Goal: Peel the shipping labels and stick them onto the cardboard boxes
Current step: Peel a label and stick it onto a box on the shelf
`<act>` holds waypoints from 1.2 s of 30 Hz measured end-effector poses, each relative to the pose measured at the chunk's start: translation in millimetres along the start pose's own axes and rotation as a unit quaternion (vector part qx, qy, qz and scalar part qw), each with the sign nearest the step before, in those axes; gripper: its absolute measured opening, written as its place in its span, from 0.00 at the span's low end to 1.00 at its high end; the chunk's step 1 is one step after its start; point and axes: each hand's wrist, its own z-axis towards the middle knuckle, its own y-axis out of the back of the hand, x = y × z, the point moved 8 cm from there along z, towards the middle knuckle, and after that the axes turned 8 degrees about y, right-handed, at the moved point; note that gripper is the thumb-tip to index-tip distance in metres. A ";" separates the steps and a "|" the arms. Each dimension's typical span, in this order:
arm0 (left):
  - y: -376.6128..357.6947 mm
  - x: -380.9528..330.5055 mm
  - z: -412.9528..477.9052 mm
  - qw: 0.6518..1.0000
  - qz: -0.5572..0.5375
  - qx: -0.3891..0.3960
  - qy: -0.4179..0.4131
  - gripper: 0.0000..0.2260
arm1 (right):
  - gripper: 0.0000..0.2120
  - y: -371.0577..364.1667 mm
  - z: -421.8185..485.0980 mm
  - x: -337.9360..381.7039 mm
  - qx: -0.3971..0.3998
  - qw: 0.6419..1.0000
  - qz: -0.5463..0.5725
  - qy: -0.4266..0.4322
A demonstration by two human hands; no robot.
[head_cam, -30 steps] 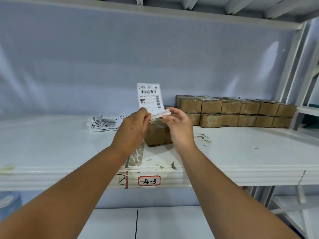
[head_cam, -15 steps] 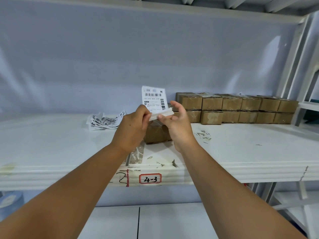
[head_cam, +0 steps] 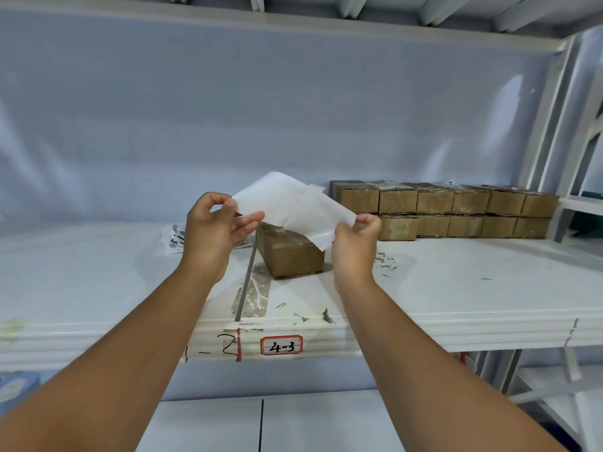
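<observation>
Shipping label (head_cam: 270, 200) with backing: held just above the near cardboard box (head_cam: 293, 257), partly separated. One end is pinched by the left hand (head_cam: 212, 230), the other by the right hand (head_cam: 355, 246). Risk — if slack is allowed, the adhesive face may be folded onto itself or creased.

The sheet (head_cam: 293, 203) shows only a blank white side. The left hand (head_cam: 212, 233) hides most of the label pile (head_cam: 176, 237), its print unreadable. The sheet covers part of the near box (head_cam: 293, 260).
</observation>
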 end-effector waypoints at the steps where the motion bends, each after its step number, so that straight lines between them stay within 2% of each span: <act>1: 2.2 -0.2 1.2 1.000 -0.023 -0.002 0.005 0.08 | 0.10 3.2 1.0 -1.8 -0.018 1.000 0.002 -0.009; 4: 6.6 -1.8 2.2 0.999 -0.040 -0.021 -0.001 0.08 | 0.09 11.7 4.1 -8.9 -0.076 0.997 0.007 -0.031; 6: 6.8 -5.5 0.5 0.999 -0.009 -0.035 -0.036 0.08 | 0.09 17.5 6.0 -15.6 -0.112 0.993 0.002 -0.047; 8: 9.9 -12.8 -4.8 0.990 0.058 -0.073 -0.102 0.08 | 0.11 24.2 7.5 -22.7 -0.155 0.986 0.018 -0.065; 11: 8.8 -27.2 -20.1 0.951 0.190 -0.125 -0.210 0.05 | 0.11 31.3 4.9 -29.9 -0.211 0.969 0.079 -0.105; 14: -10.8 -30.4 -31.3 0.899 0.326 -0.097 -0.276 0.07 | 0.12 31.5 0.1 -35.6 -0.208 0.962 0.099 -0.145; 16: -24.1 -26.8 -33.6 0.872 0.388 -0.065 -0.292 0.08 | 0.08 32.4 0.3 -34.6 -0.202 0.964 0.098 -0.145; 21: -44.8 -8.8 -32.9 0.842 0.468 0.035 -0.266 0.08 | 0.11 38.3 -1.1 -30.9 -0.245 0.955 0.077 -0.149; 23: -50.9 -2.7 -35.0 0.831 0.487 0.067 -0.260 0.08 | 0.12 38.7 -1.4 -25.0 -0.248 0.959 0.053 -0.125; 25: -55.9 0.3 -37.8 0.814 0.504 0.084 -0.274 0.08 | 0.12 38.8 -1.1 -10.0 -0.229 0.971 -0.038 -0.053; 27: -59.5 2.5 -38.8 0.795 0.524 0.091 -0.292 0.08 | 0.09 29.3 0.5 8.8 -0.178 0.977 -0.103 0.058; 29: -60.8 3.1 -38.0 0.787 0.532 0.092 -0.299 0.07 | 0.12 7.1 -1.1 22.8 -0.073 0.976 -0.122 0.166; 30: -60.6 2.9 -37.2 0.787 0.531 0.090 -0.300 0.07 | 0.15 -6.2 -4.2 24.7 -0.009 0.972 -0.136 0.194; 32: -58.9 3.5 -35.2 0.792 0.528 0.083 -0.295 0.08 | 0.22 -28.0 -9.7 22.4 0.093 0.955 -0.177 0.218; 34: -57.3 4.5 -33.2 0.790 0.531 0.079 -0.294 0.10 | 0.24 -37.8 -9.1 19.9 0.142 0.947 -0.179 0.228; 36: -56.5 5.3 -30.8 0.791 0.532 0.083 -0.291 0.13 | 0.23 -42.1 -2.1 16.8 0.176 0.954 -0.149 0.193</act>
